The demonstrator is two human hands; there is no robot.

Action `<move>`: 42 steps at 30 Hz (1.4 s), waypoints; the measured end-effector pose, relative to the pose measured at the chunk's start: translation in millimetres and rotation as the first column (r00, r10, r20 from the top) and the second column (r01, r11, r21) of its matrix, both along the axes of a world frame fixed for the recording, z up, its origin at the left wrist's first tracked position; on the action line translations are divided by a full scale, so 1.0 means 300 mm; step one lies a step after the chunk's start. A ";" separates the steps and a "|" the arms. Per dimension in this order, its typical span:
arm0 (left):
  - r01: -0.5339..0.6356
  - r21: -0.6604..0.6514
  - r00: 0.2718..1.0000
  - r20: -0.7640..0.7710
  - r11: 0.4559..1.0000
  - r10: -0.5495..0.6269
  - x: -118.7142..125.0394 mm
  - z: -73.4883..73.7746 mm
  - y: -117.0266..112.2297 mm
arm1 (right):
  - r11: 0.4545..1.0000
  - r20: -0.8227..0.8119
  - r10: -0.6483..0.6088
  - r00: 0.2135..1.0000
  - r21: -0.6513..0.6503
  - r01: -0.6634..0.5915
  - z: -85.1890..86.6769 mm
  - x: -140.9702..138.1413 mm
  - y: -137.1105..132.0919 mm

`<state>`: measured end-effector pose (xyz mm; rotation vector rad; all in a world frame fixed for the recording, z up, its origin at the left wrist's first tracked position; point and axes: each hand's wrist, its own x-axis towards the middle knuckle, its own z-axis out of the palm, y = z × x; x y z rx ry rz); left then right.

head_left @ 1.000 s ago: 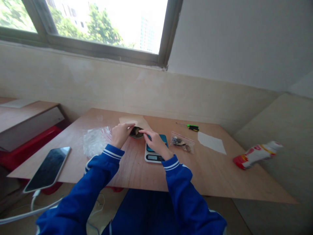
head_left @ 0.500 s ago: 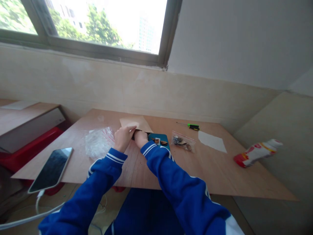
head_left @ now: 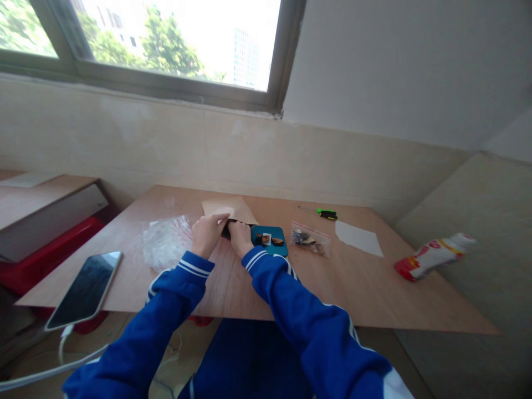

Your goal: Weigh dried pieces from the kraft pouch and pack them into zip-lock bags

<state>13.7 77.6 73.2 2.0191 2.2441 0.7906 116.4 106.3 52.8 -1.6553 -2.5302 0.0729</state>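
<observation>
My left hand [head_left: 205, 235] pinches the near edge of a brown paper sheet [head_left: 238, 209], thumb and finger together. Under that edge shows a dark, flat surface [head_left: 225, 231]. My right hand [head_left: 240, 238] presses down there with its fingers curled, and their tips and whatever they hold are hidden. Just right of it lies a teal mat [head_left: 279, 235] with rounded corners. On the mat are small brown and dark scraps [head_left: 277, 242] and a small white piece [head_left: 266, 239].
A clear zip bag of small items [head_left: 310, 239], a green-black screwdriver [head_left: 327, 214] and torn white paper [head_left: 358, 238] lie to the right. Further right is a tilted red-white bottle [head_left: 432, 257]. Clear plastic bags [head_left: 165, 241] and a cabled phone [head_left: 85, 288] are on the left.
My right hand has drawn back a little from under the brown paper, so more of its fingers and the dark surface show. My left hand keeps its pinch.
</observation>
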 end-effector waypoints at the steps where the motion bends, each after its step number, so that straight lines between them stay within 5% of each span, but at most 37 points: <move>1: -0.004 0.001 1.000 0.001 1.000 0.004 -0.002 0.002 0.001 | 1.000 -0.007 -0.010 1.000 0.013 0.010 0.001 0.000 -0.008; 11: -0.008 0.004 1.000 0.002 1.000 0.008 -0.034 0.033 -0.001 | 0.997 -0.230 -0.005 0.973 0.073 0.022 0.067 0.116 -0.143; 13: -0.008 0.011 1.000 -0.004 1.000 0.008 -0.038 0.036 0.002 | 1.000 -0.459 0.017 0.888 -0.002 -0.020 0.074 0.186 -0.139; 16: -0.007 0.031 1.000 -0.008 0.999 0.007 -0.039 0.037 0.006 | 0.983 -0.768 -0.003 0.640 -0.120 -0.139 0.066 0.313 -0.097; 20: -0.013 0.041 1.000 -0.012 0.999 0.013 -0.038 0.036 0.007 | 0.947 -0.883 -0.093 0.460 -0.221 -0.232 0.015 0.482 0.000; 24: -0.003 0.045 1.000 0.001 0.999 0.003 -0.041 0.034 0.008 | 0.970 -0.871 -0.160 0.465 -0.227 -0.092 -0.065 0.575 0.091; 32: -0.018 0.026 1.000 0.014 0.999 0.018 -0.048 0.043 0.002 | 0.985 -0.801 -0.147 0.580 -0.170 0.015 -0.195 0.579 0.148; 37: -0.025 0.030 1.000 0.011 0.999 0.025 -0.058 0.043 0.002 | 0.995 -0.771 -0.099 0.629 -0.066 0.077 -0.185 0.594 0.142; 42: 0.010 0.050 1.000 0.023 0.999 -0.011 -0.048 0.035 0.010 | 0.999 -0.766 -0.023 0.643 -0.003 0.032 -0.105 0.568 0.118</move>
